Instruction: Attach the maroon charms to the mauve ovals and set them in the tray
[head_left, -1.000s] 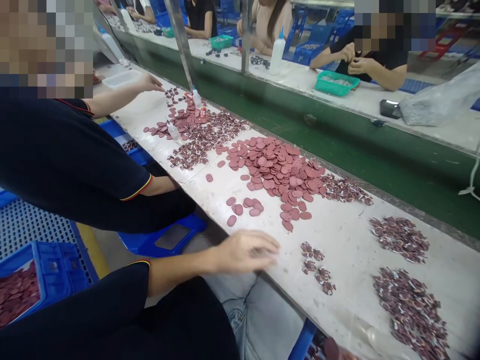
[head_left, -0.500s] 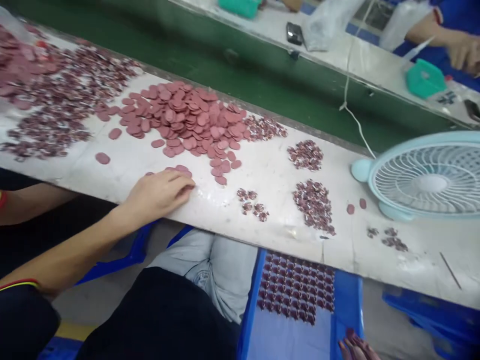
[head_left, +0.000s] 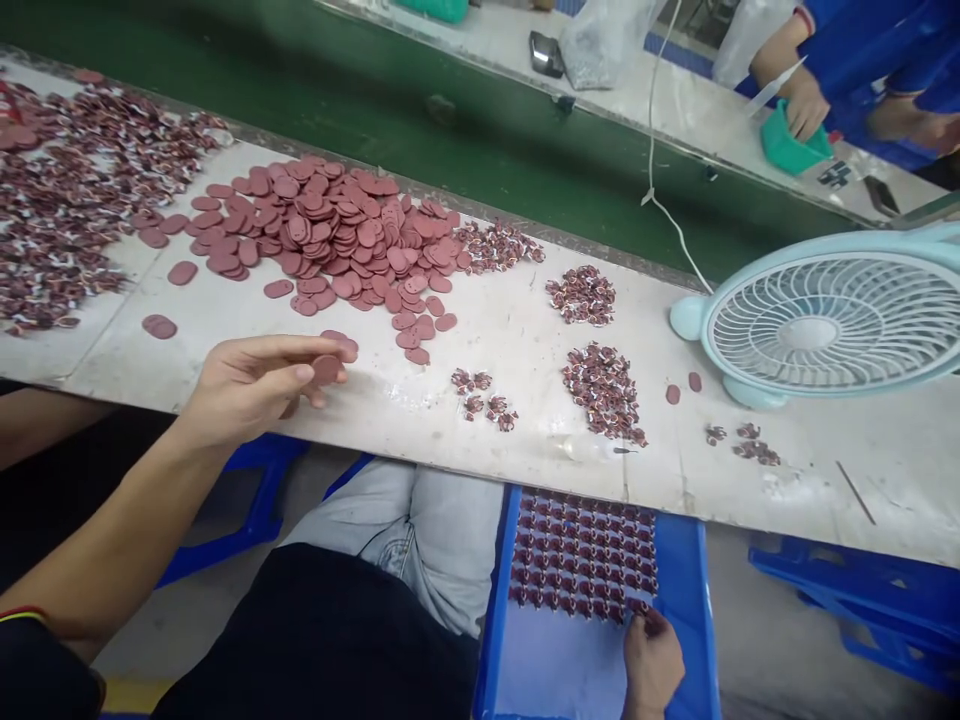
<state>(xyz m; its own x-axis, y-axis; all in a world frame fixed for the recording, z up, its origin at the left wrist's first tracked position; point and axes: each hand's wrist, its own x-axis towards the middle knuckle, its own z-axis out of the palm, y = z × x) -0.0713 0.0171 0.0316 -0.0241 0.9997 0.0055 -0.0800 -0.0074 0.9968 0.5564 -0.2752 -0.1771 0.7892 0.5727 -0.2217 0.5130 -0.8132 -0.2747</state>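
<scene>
My left hand [head_left: 251, 385] is raised just over the white table's front edge, pinching a flat reddish-brown oval disc [head_left: 325, 370] between thumb and fingers. Directly behind the fingertips lie a few similar discs [head_left: 339, 340], and a heap of them [head_left: 352, 235] spreads farther back. Down at the blue tray [head_left: 679, 570], my right hand [head_left: 652, 655] has its fingers closed on a small dark-red piece [head_left: 637, 606] at the end of the front row. Rows of similar dark-red pieces [head_left: 581, 555] cover the tray's far part; pale sheet shows nearer me.
Small brown-and-white parts lie in piles [head_left: 604, 393] mid-table and in a large spread [head_left: 82, 190] at left. A light-blue fan [head_left: 817, 330] stands at right, its white cable [head_left: 667, 215] crossing the green gap. Beyond, a co-worker's hand [head_left: 806, 108] reaches into a green container [head_left: 791, 145].
My left hand has lifted from the table with a disc now visible in its fingers. My right hand has moved from the tray's near right side up to the front row of pieces.
</scene>
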